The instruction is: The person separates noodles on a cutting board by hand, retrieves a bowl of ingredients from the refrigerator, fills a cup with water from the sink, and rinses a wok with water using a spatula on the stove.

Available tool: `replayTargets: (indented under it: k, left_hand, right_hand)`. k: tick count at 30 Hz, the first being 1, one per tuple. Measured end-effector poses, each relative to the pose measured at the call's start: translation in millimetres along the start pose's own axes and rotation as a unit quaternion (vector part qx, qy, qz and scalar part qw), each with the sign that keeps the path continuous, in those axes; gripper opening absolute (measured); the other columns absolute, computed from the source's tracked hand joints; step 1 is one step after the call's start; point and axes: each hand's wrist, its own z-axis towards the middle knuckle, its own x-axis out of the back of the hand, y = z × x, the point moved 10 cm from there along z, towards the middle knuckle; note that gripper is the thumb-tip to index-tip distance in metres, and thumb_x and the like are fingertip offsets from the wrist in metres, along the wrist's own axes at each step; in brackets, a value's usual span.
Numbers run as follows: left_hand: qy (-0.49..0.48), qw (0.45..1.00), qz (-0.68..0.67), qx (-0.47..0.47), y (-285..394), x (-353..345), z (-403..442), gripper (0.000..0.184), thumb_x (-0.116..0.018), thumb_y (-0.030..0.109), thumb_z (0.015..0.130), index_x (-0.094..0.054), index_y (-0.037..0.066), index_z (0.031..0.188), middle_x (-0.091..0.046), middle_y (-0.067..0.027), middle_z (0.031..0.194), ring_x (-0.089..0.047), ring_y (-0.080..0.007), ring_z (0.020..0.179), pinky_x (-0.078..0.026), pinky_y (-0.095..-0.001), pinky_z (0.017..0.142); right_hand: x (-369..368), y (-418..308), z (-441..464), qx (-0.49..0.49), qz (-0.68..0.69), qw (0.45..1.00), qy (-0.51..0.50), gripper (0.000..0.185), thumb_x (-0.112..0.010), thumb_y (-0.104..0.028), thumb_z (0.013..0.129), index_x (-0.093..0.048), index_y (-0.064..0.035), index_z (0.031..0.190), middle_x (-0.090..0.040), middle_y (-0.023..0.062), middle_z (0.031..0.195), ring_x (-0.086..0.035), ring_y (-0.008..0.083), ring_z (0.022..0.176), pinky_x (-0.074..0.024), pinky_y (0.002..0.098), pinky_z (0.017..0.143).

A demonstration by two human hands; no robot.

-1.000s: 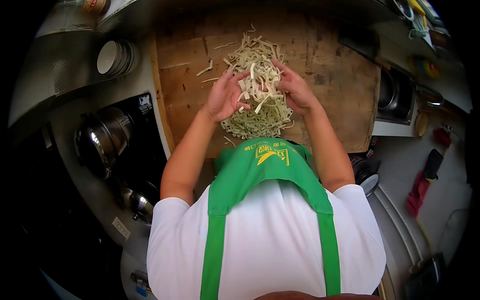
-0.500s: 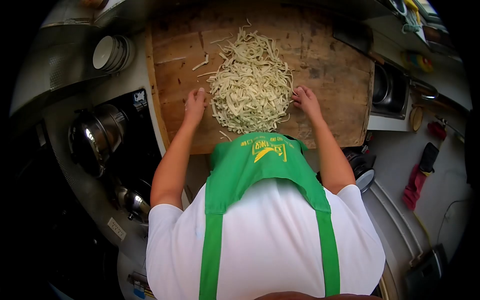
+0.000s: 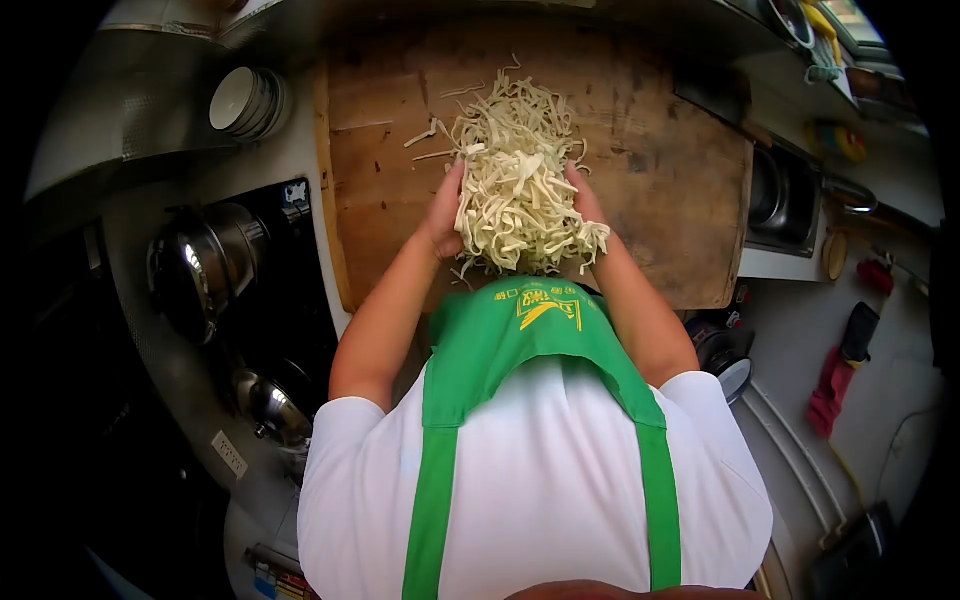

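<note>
A large heap of flat, pale fresh noodles (image 3: 525, 195) sits over the wooden board (image 3: 660, 200) in front of me. My left hand (image 3: 447, 208) cups the heap from the left, its fingers mostly hidden behind and under the strands. From the other side my right hand (image 3: 586, 198) holds the noodles too, with strands hanging over its wrist. The near part of the heap looks raised between both hands. Several loose strands (image 3: 432, 133) lie on the board to the left of the pile.
A cleaver (image 3: 712, 95) lies at the board's far right corner, beside a sink (image 3: 785, 195). Stacked white bowls (image 3: 240, 100) stand at the left. Metal pots (image 3: 205, 260) sit on the black stove. My green apron (image 3: 530, 350) reaches the board's near edge.
Both hands have moved inward from beside the heap and taken hold of the noodles. The near noodles are gathered and lifted into a narrower bunch.
</note>
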Motion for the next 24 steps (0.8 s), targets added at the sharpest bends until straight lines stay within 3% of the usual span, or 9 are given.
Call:
replayTargets:
  k: [9, 11, 13, 15, 17, 18, 19, 21, 24]
  left_hand:
    - [-0.092, 0.993, -0.067, -0.004, 30, -21, -23, 0.066, -0.029, 0.054, 0.101, -0.039, 0.003, 0.142, -0.051, -0.0165, 0.139, -0.054, -0.0294, 0.123, -0.043, -0.0439, 0.105]
    - [-0.128, 0.991, -0.045, -0.015, 41, -32, -24, 0.065, -0.030, 0.053, 0.101, -0.039, 0.003, 0.142, -0.050, -0.0157, 0.139, -0.054, -0.0285, 0.123, -0.043, -0.0428, 0.106]
    - [-0.041, 0.997, 0.049, -0.046, 44, -19, -27, 0.066, -0.029, 0.054, 0.101, -0.037, 0.004, 0.144, -0.052, -0.0144, 0.138, -0.055, -0.0251, 0.122, -0.042, -0.0396, 0.107]
    - [-0.017, 0.995, 0.103, -0.007, 39, 27, -22, 0.068, -0.033, 0.056, 0.100, -0.046, 0.001, 0.138, -0.056, -0.0158, 0.133, -0.053, -0.0248, 0.123, -0.042, -0.0363, 0.104]
    - [0.125, 0.788, 0.602, -0.002, 68, 82, 2, 0.067, -0.038, 0.057, 0.098, -0.059, 0.000, 0.126, -0.063, -0.0194, 0.122, -0.056, -0.0260, 0.119, -0.043, -0.0338, 0.099]
    - [0.167, 0.747, 0.637, 0.090, 82, 77, -7, 0.064, -0.043, 0.057, 0.096, -0.067, 0.001, 0.115, -0.066, -0.0226, 0.110, -0.060, -0.0275, 0.109, -0.044, -0.0334, 0.093]
    - [0.170, 0.748, 0.634, 0.095, 78, 84, -4, 0.064, -0.043, 0.057, 0.096, -0.067, 0.001, 0.115, -0.066, -0.0226, 0.110, -0.060, -0.0275, 0.109, -0.044, -0.0334, 0.093]
    - [0.236, 0.761, 0.581, -0.165, 120, 86, 12, 0.058, -0.044, 0.054, 0.096, -0.068, 0.004, 0.113, -0.067, -0.0227, 0.103, -0.062, -0.0283, 0.100, -0.045, -0.0343, 0.090]
    - [0.298, 0.854, 0.403, -0.138, 110, 117, 59, 0.057, -0.044, 0.052, 0.097, -0.059, 0.004, 0.121, -0.063, -0.0125, 0.111, -0.061, -0.0247, 0.094, -0.047, -0.0331, 0.085]
  right_hand:
    - [21, -12, -20, 0.033, 0.010, 0.999, 0.025, 0.081, -0.045, -0.063, 0.093, -0.036, -0.0001, 0.144, -0.056, 0.0155, 0.132, -0.056, 0.0260, 0.120, -0.0446, 0.0399, 0.102]
    - [-41, -37, -37, 0.071, -0.009, 0.991, -0.110, 0.082, -0.040, -0.063, 0.094, -0.032, 0.0000, 0.146, -0.053, 0.0150, 0.135, -0.055, 0.0258, 0.120, -0.0425, 0.0407, 0.104]
    - [-37, -47, -34, 0.069, 0.013, 0.994, -0.085, 0.077, -0.035, -0.060, 0.098, -0.031, 0.0004, 0.145, -0.053, 0.0150, 0.136, -0.056, 0.0235, 0.118, -0.0441, 0.0397, 0.102]
    - [-4, -67, -22, 0.105, -0.171, 0.980, -0.005, 0.072, -0.032, -0.057, 0.100, -0.034, -0.0005, 0.144, -0.055, 0.0148, 0.133, -0.059, 0.0188, 0.111, -0.0481, 0.0371, 0.094]
    - [46, -98, 0, 0.138, -0.230, 0.959, 0.091, 0.063, -0.034, -0.052, 0.102, -0.042, -0.0017, 0.140, -0.061, 0.0114, 0.123, -0.060, 0.0161, 0.101, -0.0497, 0.0339, 0.084]
    - [72, -119, 2, 0.179, -0.278, 0.929, 0.167, 0.059, -0.038, -0.051, 0.101, -0.048, -0.0029, 0.135, -0.063, 0.0094, 0.117, -0.060, 0.0156, 0.098, -0.0488, 0.0328, 0.082]
    - [90, -133, 0, 0.214, -0.321, 0.890, 0.242, 0.056, -0.042, -0.050, 0.100, -0.054, -0.0041, 0.130, -0.065, 0.0074, 0.112, -0.060, 0.0151, 0.095, -0.0479, 0.0317, 0.079]
    - [93, -152, 15, 0.245, -0.347, 0.865, 0.268, 0.053, -0.045, -0.049, 0.099, -0.057, -0.0040, 0.126, -0.065, 0.0067, 0.109, -0.060, 0.0160, 0.096, -0.0476, 0.0314, 0.080]
    - [89, -155, 66, 0.273, -0.396, 0.837, 0.261, 0.052, -0.049, -0.048, 0.097, -0.061, -0.0037, 0.122, -0.065, 0.0067, 0.108, -0.060, 0.0177, 0.097, -0.0473, 0.0312, 0.083]
